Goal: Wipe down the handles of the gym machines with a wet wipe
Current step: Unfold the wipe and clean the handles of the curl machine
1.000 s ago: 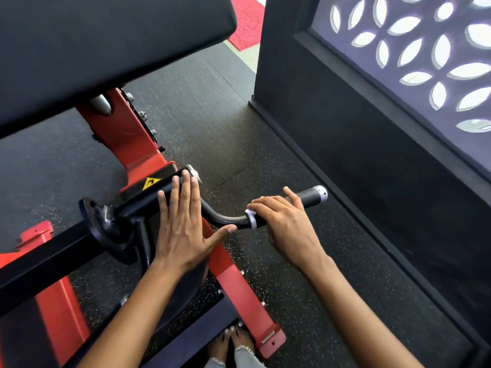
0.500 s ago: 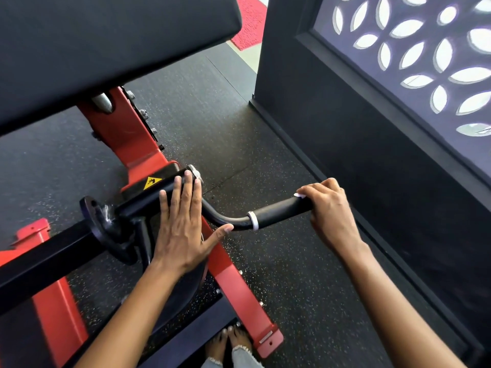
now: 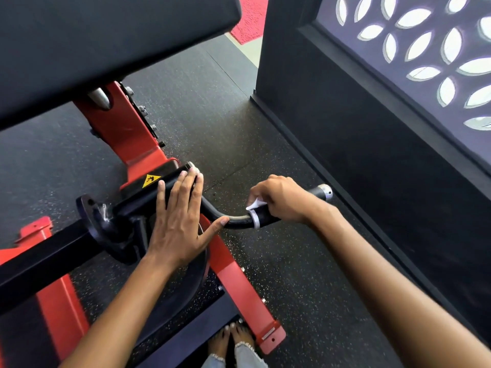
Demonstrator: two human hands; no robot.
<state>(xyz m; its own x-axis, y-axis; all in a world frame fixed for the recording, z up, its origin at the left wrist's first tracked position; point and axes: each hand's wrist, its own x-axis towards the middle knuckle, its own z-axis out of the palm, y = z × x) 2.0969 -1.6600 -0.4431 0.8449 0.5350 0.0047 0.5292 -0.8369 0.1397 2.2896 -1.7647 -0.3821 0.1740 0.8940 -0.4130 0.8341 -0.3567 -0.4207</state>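
We look down on a dark rubber floor (image 3: 265,261) flecked with pale specks. A wide black pad (image 3: 106,43) fills the upper left. To the right stands a black wall (image 3: 358,144), topped by a screen (image 3: 425,49) of bright leaf-shaped openings. A red mat (image 3: 249,19) lies far off at the top. Bare toes (image 3: 231,338) and frayed pale jean hems (image 3: 247,354) show at the bottom edge.

The left hand (image 3: 177,221) lies flat, palm down, fingers (image 3: 183,191) straight and together pointing far, thumb spread right. The right hand (image 3: 283,199) is curled into a grip, forearm running near-right.
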